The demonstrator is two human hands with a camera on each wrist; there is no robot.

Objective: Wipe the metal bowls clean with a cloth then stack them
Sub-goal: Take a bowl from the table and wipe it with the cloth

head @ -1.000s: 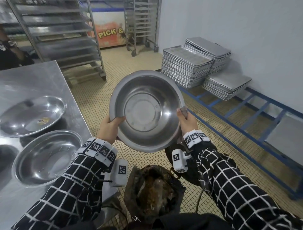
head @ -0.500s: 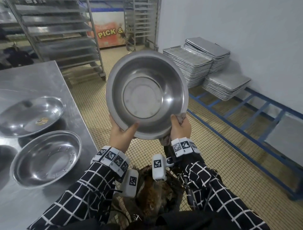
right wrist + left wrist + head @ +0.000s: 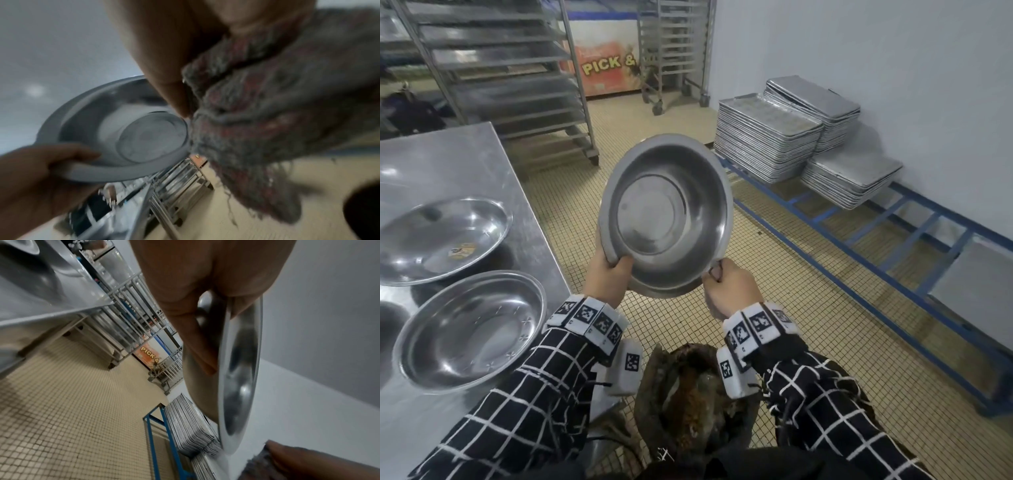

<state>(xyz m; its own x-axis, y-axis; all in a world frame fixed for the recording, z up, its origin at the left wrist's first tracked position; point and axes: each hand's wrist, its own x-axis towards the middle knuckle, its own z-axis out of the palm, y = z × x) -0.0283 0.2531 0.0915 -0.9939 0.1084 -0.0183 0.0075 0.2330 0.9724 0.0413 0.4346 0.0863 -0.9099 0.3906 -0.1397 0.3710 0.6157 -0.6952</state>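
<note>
I hold a round metal bowl (image 3: 667, 216) tilted up in the air over the tiled floor, its inside facing me. My left hand (image 3: 609, 274) grips its lower left rim, thumb inside. My right hand (image 3: 726, 287) holds a grey, reddish-flecked cloth (image 3: 277, 113) bunched against the bowl's lower right rim. The cloth mostly hangs behind that hand. In the left wrist view the bowl (image 3: 240, 369) shows edge-on with my fingers (image 3: 191, 331) behind it. Two more metal bowls rest on the steel table (image 3: 448, 161): a wide shallow one (image 3: 438, 240) and a nearer one (image 3: 469, 329).
A dirty bin with a dark liner (image 3: 695, 394) stands at my feet. Stacks of baking trays (image 3: 767, 140) sit on a blue floor frame (image 3: 859, 246) along the right wall. Wheeled tray racks (image 3: 510, 78) stand behind the table.
The bowl has turned and shifted between my hands, first rising, then coming back down a little. My right hand with the cloth has slid from the right rim round to the lower right edge.
</note>
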